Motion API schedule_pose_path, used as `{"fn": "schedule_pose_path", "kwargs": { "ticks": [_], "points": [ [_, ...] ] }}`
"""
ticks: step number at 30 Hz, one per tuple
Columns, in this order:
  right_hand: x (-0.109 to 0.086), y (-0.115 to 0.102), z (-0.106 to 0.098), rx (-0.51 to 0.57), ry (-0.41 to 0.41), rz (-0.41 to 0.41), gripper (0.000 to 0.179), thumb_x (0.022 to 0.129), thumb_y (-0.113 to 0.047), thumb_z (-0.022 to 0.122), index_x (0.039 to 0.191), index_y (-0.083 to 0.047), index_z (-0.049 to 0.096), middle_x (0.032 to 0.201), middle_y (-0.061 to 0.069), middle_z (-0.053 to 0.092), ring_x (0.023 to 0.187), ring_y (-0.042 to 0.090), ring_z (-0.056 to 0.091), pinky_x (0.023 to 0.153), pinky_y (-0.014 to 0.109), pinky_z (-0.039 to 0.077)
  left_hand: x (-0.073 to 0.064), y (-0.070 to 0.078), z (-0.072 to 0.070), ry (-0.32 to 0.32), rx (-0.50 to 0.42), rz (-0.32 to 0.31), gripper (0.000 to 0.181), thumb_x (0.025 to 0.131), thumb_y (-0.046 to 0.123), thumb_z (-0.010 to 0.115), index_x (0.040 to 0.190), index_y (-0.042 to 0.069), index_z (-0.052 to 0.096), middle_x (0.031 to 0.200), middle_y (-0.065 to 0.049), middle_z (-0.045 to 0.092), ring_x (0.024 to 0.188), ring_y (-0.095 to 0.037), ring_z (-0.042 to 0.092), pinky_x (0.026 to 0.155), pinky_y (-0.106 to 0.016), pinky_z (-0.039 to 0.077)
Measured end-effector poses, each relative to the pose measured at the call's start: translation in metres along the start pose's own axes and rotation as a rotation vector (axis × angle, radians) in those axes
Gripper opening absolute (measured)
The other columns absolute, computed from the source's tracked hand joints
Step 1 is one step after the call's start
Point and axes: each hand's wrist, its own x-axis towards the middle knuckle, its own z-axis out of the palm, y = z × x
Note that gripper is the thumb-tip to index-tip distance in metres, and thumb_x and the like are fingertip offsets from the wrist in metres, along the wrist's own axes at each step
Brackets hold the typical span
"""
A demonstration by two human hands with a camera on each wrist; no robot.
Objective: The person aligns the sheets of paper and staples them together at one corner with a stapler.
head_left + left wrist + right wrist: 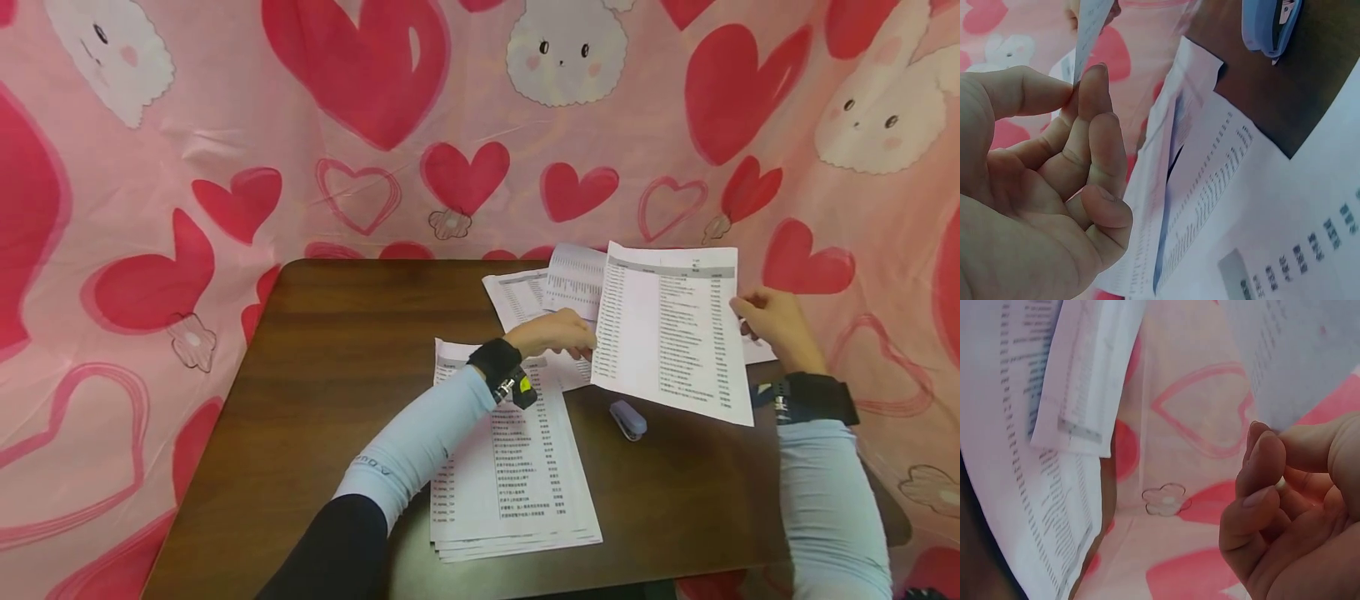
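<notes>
**Printed sheet (663, 333) held up by its two side edges**

The left hand (553, 333) pinches the sheet's left edge between thumb and forefinger, its other fingers (1108, 153) loosely bent. The right hand (776, 323) pinches the right edge the same way, thumb against forefinger. The sheet is raised above the right part of the brown worktop (337, 375), tilted, its printed side showing to the head camera.

Just below its lower edge, a small purple stapler (628, 419) lies on the worktop. A stack of printed papers (517, 517) lies under the left forearm, left of the stapler. Behind the raised sheet are more papers (513, 296), one curled. A pink cloth (480, 112) with red hearts and white rabbits hangs behind.
</notes>
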Motion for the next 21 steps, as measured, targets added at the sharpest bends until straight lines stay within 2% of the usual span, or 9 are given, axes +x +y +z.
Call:
{"fn": "schedule_pose_path", "kwargs": {
  "ticks": [4, 7, 12, 18, 21],
  "points": [
    [0.004, -0.007, 0.003, 0.015, 0.011, 0.002, 0.058, 0.096, -0.047, 0.052, 0.125, 0.003, 0.055, 0.103, 0.022, 0.06, 0.069, 0.029, 0.06, 0.057, 0.031, 0.05, -0.007, -0.003, -0.008, 0.009, -0.012, 0.032, 0.019, 0.091, 0.019, 0.059, 0.084, 0.012, 0.076, 0.087, -0.003, 0.072, 0.094, -0.032, 0.066, 0.084, -0.051, 0.041],
    [0.005, -0.013, 0.007, 0.039, 0.004, -0.005, 0.06, 0.096, -0.049, 0.051, 0.127, 0.002, 0.054, 0.108, 0.023, 0.059, 0.07, 0.029, 0.061, 0.06, 0.031, 0.051, -0.014, -0.005, -0.013, 0.01, -0.02, 0.048, 0.019, 0.09, 0.019, 0.058, 0.084, 0.012, 0.076, 0.087, -0.005, 0.072, 0.094, -0.033, 0.065, 0.08, -0.047, 0.041],
    [0.009, -0.022, 0.016, 0.084, 0.006, -0.012, 0.059, 0.096, -0.048, 0.052, 0.127, 0.001, 0.055, 0.112, 0.022, 0.058, 0.07, 0.029, 0.061, 0.062, 0.03, 0.051, -0.024, -0.011, -0.021, 0.015, -0.017, 0.031, 0.018, 0.091, 0.018, 0.058, 0.084, 0.012, 0.073, 0.087, -0.004, 0.071, 0.095, -0.033, 0.065, 0.076, -0.044, 0.04],
    [0.016, -0.03, 0.027, 0.081, 0.034, -0.048, 0.052, 0.097, -0.04, 0.053, 0.124, 0.004, 0.057, 0.108, 0.023, 0.059, 0.066, 0.028, 0.061, 0.058, 0.028, 0.05, -0.031, -0.017, -0.028, 0.027, 0.01, 0.019, 0.018, 0.091, 0.018, 0.057, 0.085, 0.011, 0.073, 0.087, -0.004, 0.07, 0.096, -0.031, 0.065, 0.068, -0.035, 0.037],
    [0.017, -0.035, 0.032, 0.089, 0.028, -0.066, 0.05, 0.097, -0.039, 0.054, 0.122, 0.004, 0.058, 0.105, 0.024, 0.06, 0.066, 0.03, 0.061, 0.058, 0.029, 0.05, -0.037, -0.019, -0.033, 0.028, 0.003, 0.019, 0.019, 0.091, 0.017, 0.056, 0.086, 0.01, 0.072, 0.088, -0.005, 0.07, 0.098, -0.035, 0.064, 0.067, -0.034, 0.037]
  ]
}}
